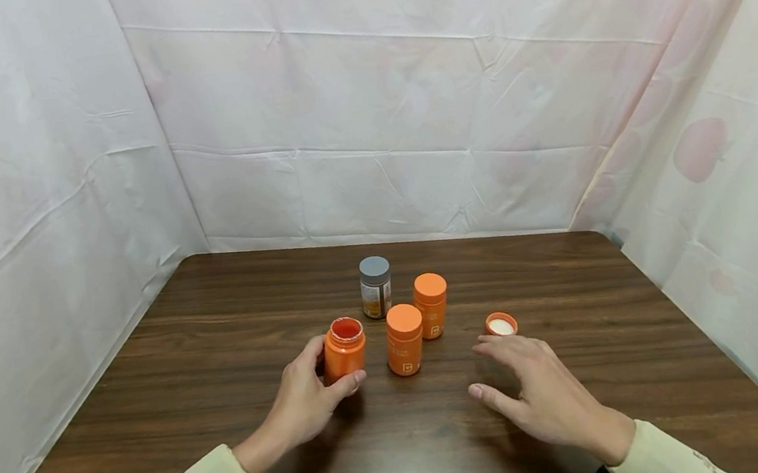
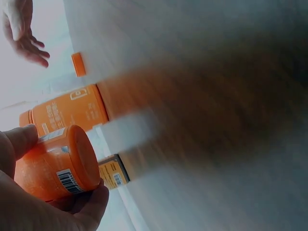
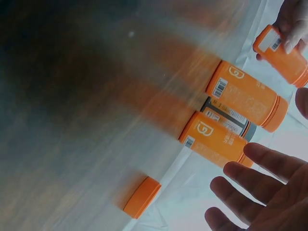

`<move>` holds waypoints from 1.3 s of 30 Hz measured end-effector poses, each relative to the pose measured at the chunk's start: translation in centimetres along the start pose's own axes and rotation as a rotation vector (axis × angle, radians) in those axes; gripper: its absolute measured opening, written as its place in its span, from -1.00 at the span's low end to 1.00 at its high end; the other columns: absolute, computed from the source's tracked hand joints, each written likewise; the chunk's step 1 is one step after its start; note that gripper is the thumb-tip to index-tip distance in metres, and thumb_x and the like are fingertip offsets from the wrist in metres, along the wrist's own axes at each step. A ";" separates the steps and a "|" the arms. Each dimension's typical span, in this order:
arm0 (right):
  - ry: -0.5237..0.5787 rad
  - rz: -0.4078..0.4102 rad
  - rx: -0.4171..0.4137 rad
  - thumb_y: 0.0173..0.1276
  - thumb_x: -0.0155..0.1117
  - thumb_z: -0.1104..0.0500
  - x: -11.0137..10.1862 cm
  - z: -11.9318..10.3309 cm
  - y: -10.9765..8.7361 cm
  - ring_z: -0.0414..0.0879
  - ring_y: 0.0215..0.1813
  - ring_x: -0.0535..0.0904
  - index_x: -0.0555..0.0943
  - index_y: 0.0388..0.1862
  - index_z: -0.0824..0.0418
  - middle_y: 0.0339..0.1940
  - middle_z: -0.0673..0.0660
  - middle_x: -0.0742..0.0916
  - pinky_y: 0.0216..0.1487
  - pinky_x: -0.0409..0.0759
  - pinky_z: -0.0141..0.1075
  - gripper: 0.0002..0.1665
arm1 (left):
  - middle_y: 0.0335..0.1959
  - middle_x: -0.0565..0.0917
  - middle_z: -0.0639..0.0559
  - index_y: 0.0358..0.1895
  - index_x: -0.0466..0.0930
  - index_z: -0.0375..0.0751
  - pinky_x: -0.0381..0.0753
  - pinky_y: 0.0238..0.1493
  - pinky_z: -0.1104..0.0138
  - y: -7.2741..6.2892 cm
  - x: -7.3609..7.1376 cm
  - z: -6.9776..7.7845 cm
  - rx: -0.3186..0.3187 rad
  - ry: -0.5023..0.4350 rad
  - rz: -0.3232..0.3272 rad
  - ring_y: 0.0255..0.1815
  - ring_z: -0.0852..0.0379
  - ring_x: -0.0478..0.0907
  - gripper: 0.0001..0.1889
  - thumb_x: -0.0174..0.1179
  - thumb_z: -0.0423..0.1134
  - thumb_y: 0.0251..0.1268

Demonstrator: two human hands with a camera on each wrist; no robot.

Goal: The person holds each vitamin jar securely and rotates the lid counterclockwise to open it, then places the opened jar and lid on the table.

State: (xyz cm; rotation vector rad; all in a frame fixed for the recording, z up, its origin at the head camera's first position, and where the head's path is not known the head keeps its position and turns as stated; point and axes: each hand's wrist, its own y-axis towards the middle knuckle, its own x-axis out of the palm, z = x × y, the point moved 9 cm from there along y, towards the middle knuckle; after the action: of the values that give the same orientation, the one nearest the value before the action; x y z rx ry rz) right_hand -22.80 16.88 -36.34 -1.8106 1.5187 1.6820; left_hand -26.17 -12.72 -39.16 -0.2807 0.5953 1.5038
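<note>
Fingers [image 2: 94,207] of the left hand [image 1: 303,398] are curled around an open orange bottle [image 1: 345,361], with the thumb on the side nearer to the person. This open bottle is located just to the left of the front bottle [image 1: 405,349], which is also orange, stands upright and wears its lid. In the left wrist view the underside of the open bottle is visible, so it is held above the worktop [image 1: 251,301]. Behind the front bottle and slightly to its left stands a grey-lidded bottle [image 1: 377,293]. Behind it and to its right stands another closed orange bottle, the rear bottle [image 1: 432,311]; if these two orange bottles touch, I cannot tell. More to the right of the front bottle, an orange cap [image 1: 502,324] lies with its whitish inside facing up. The right hand [image 1: 544,398] is to the right of the front bottle, near the cap, and its fingers are spread, apart from the cap. Far to the right of the front bottle hangs a pale cloth [image 1: 746,236] with pinkish prints.
</note>
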 end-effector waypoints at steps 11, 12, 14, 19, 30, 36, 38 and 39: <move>0.020 -0.053 -0.015 0.38 0.36 -0.27 0.3 -1.2 -0.8 0.02 0.36 0.51 0.61 0.27 -0.03 0.31 0.01 0.66 0.31 0.37 0.17 -0.41 | 0.13 0.66 -0.13 0.31 0.42 -0.21 0.54 0.22 -0.01 1.4 -1.2 -0.9 -0.011 0.016 0.015 0.12 -0.03 0.61 -0.35 0.52 -0.22 0.19; 0.019 -0.054 -0.021 0.38 0.36 -0.27 0.3 -1.3 -0.9 0.01 0.36 0.51 0.61 0.27 -0.03 0.31 0.00 0.65 0.30 0.38 0.17 -0.41 | 0.13 0.66 -0.13 0.31 0.42 -0.21 0.54 0.22 -0.01 1.5 -1.3 -1.0 -0.010 0.016 0.019 0.11 -0.03 0.61 -0.35 0.52 -0.23 0.19; 0.016 -0.056 -0.032 0.38 0.36 -0.27 0.4 -1.5 -1.1 0.00 0.36 0.51 0.61 0.27 -0.04 0.31 -0.02 0.65 0.30 0.38 0.16 -0.41 | 0.13 0.65 -0.14 0.31 0.42 -0.22 0.54 0.22 -0.02 1.7 -1.5 -1.2 -0.010 0.018 0.022 0.12 -0.04 0.61 -0.35 0.52 -0.23 0.19; 0.008 -0.053 -0.054 0.38 0.37 -0.27 0.3 -1.9 -1.5 -0.06 0.37 0.49 0.61 0.27 -0.08 0.33 -0.10 0.62 0.28 0.39 0.10 -0.43 | 0.14 0.64 -0.16 0.31 0.40 -0.24 0.54 0.23 -0.02 2.2 -2.1 -1.5 -0.012 0.032 0.030 0.12 -0.07 0.61 -0.34 0.52 -0.24 0.19; 0.005 -0.075 -0.070 0.34 0.43 -0.22 0.3 -2.5 -1.8 -0.09 0.38 0.47 0.60 0.28 -0.11 0.35 -0.15 0.59 0.28 0.41 0.10 -0.42 | 0.13 0.62 -0.24 0.29 0.39 -0.30 0.54 0.22 -0.05 3.4 -3.5 -2.2 -0.006 0.051 0.063 0.12 -0.14 0.60 -0.37 0.49 -0.24 0.24; -0.009 -0.084 -0.091 0.34 0.42 -0.23 0.3 -2.8 -2.0 -0.10 0.39 0.46 0.58 0.31 -0.11 0.37 -0.15 0.58 0.27 0.42 0.07 -0.40 | 0.16 0.60 -0.27 0.31 0.36 -0.32 0.52 0.24 -0.08 4.0 -4.0 -2.8 -0.037 0.058 0.066 0.14 -0.18 0.59 -0.35 0.48 -0.22 0.25; -0.015 -0.084 -0.099 0.35 0.40 -0.25 0.3 -2.9 -2.0 -0.10 0.39 0.46 0.58 0.32 -0.11 0.38 -0.15 0.57 0.28 0.42 0.06 -0.39 | 0.16 0.60 -0.28 0.31 0.35 -0.33 0.51 0.24 -0.09 4.2 -4.2 -3.0 -0.044 0.065 0.069 0.15 -0.19 0.59 -0.35 0.48 -0.21 0.26; -0.015 -0.083 -0.103 0.35 0.40 -0.25 0.3 -3.0 -2.1 -0.08 0.39 0.47 0.58 0.32 -0.10 0.38 -0.14 0.57 0.28 0.42 0.07 -0.38 | 0.16 0.59 -0.29 0.31 0.35 -0.34 0.51 0.24 -0.09 4.3 -4.2 -3.1 -0.046 0.068 0.071 0.14 -0.19 0.59 -0.35 0.47 -0.21 0.26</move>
State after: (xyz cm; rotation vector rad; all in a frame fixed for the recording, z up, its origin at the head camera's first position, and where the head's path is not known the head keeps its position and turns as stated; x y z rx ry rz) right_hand -19.50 15.38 -36.64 -1.8802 1.3545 1.7597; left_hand -30.85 -17.63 -38.72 -0.3507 0.6301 1.5826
